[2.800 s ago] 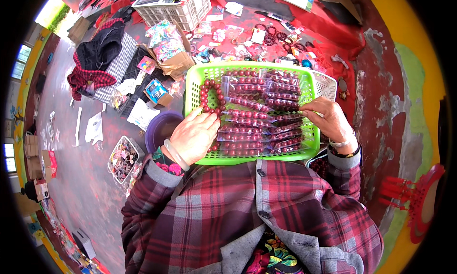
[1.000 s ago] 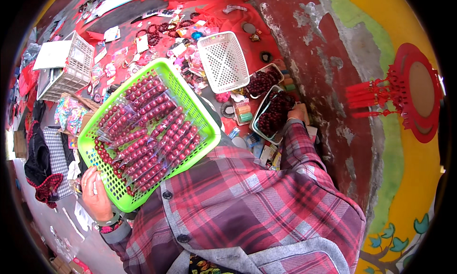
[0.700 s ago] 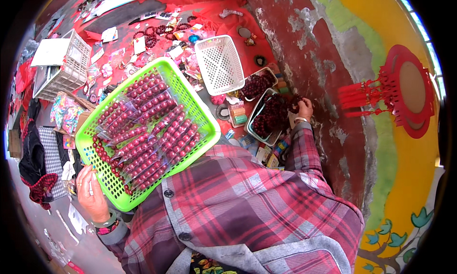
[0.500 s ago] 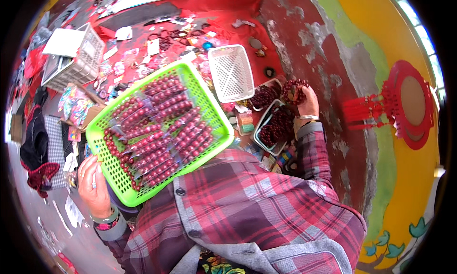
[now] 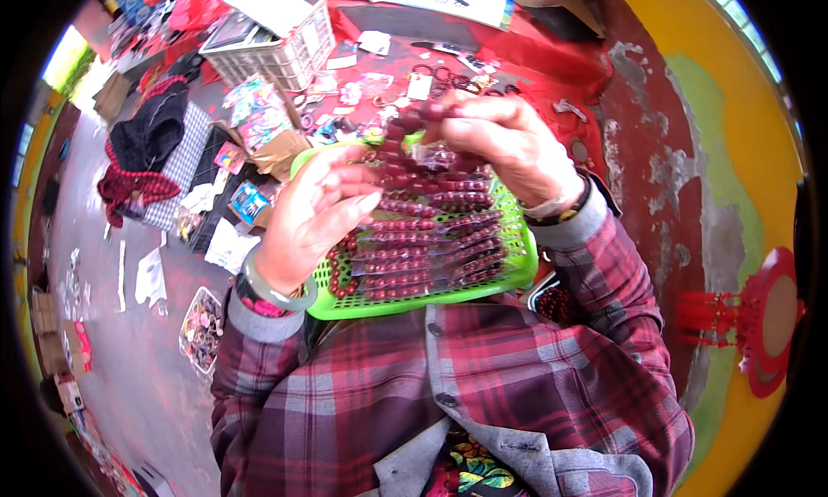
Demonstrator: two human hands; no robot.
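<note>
My right hand (image 5: 509,143) is closed on a few dark red beaded bracelets (image 5: 392,147), raised over the far part of a green plastic basket (image 5: 414,308). Opposite it, my left hand (image 5: 315,212) has its fingers stretched and its thumb apart, close to the beads; whether the fingertips touch them is unclear. In the basket lie rows of dark red bead bracelets (image 5: 401,264) in clear wrapping, with loose-looking strands along the left side. The basket sits against my front, its far part hidden by my hands.
A white crate (image 5: 276,53) with papers stands far left. Nearer are a dark jacket (image 5: 151,135), a cardboard box (image 5: 280,156) and a bin of small bits (image 5: 202,329). Dark beads (image 5: 555,305) show beside my right forearm. A peeling red wall (image 5: 642,126) bounds the right.
My right hand has come from the side containers to above the basket, carrying bracelets. My left hand has left the basket's rim and risen toward them. The view has turned leftward.
</note>
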